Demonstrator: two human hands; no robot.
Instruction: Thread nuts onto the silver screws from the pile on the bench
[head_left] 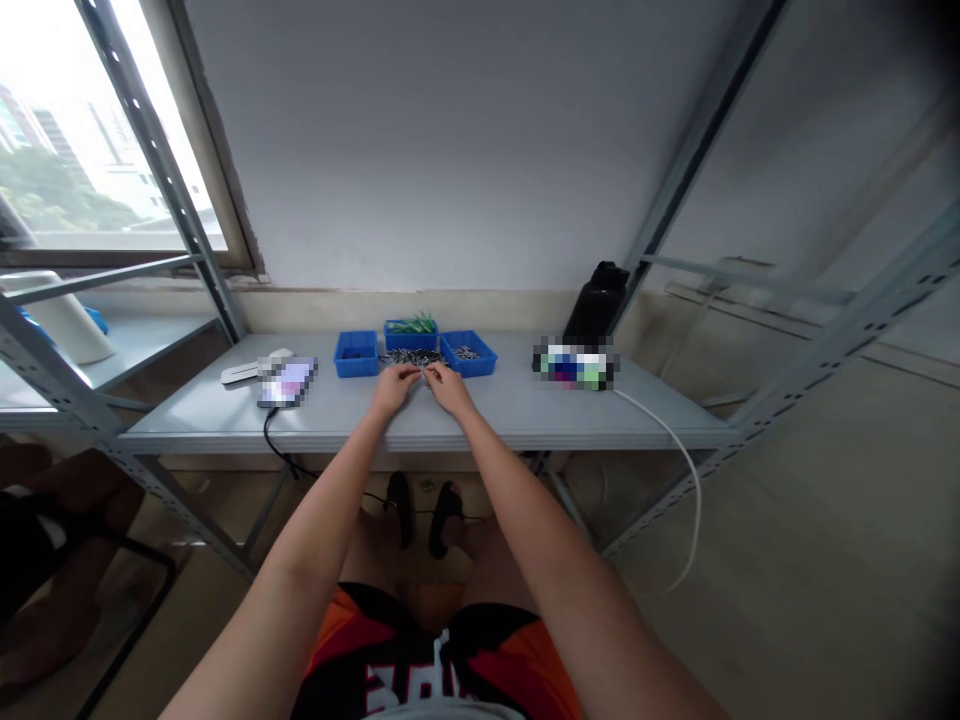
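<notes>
Left hand [397, 388] and right hand [448, 387] close together, fingers curled inward, any grip too small to tell, and plenty looks left, with small parts [411, 356] heaped just beyond on the table [495, 415] among blue trays [357, 369], none discernibly finished!

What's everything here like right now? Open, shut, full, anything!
Left blue bin: open, dark bits inside
Back blue bin: open, green pieces heaped inside
Right blue bin: open, silvery bits inside
Little pile: loose, spread between bins
Black bottle: cap on
Left hand: curled, near the pile
Right hand: curled, near the pile
</notes>
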